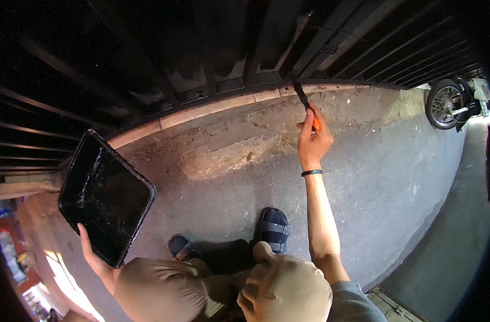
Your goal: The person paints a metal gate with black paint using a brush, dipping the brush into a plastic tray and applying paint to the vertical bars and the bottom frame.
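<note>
My right hand is closed around the orange handle of a paintbrush. The brush's dark tip meets the bottom rail of a black metal gate, whose upright bars run upward into shadow. On the left, my left hand grips the near edge of a black rectangular paint tray. The tray is tilted, its inside facing me, with glossy black streaks along its wall. My left thumb shows over the rim; the other fingers are hidden behind it.
A tiled ledge runs under the gate, with a rough broken patch of ground before it. My sandalled feet stand on grey pavement. At the far right is a motorcycle wheel. Several cluttered items lie at the left edge.
</note>
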A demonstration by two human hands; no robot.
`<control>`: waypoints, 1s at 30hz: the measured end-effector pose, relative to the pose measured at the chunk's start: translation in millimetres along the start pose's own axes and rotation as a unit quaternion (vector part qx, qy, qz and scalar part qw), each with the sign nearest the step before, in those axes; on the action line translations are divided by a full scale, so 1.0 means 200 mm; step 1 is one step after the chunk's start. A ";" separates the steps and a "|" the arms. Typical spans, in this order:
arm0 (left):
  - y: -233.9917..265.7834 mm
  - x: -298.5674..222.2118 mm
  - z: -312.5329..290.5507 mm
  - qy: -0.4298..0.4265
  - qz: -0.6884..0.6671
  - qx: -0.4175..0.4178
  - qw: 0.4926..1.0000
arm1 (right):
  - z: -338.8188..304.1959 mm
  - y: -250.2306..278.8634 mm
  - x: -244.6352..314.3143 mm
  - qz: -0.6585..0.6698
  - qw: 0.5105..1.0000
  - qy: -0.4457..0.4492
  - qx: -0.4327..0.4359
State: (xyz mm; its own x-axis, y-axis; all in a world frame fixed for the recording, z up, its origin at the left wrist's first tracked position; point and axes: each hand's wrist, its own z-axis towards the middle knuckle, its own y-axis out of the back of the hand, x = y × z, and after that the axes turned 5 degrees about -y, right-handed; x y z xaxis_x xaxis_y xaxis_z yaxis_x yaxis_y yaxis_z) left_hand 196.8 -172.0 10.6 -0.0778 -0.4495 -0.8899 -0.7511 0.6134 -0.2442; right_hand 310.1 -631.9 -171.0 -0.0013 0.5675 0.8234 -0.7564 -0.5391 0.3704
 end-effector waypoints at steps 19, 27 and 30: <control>0.08 -0.08 0.03 0.011 -0.041 0.051 0.998 | -0.08 0.35 0.51 0.112 0.992 -0.052 0.026; 0.18 -0.44 -0.04 -0.073 -0.113 0.068 0.989 | 0.10 0.52 1.02 0.150 0.987 0.063 -0.012; 0.20 -0.62 -0.11 -0.118 -0.115 0.049 0.985 | 0.14 0.56 1.29 0.185 0.976 0.109 -0.022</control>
State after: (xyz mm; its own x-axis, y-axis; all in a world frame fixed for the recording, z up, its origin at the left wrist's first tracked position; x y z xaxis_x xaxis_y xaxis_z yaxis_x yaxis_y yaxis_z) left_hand 161.6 -106.1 118.8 0.2502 -0.4262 -0.8693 -0.6638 0.5781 -0.4745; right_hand 243.4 -562.7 95.1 -0.4159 0.4598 0.7846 -0.7049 -0.7081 0.0413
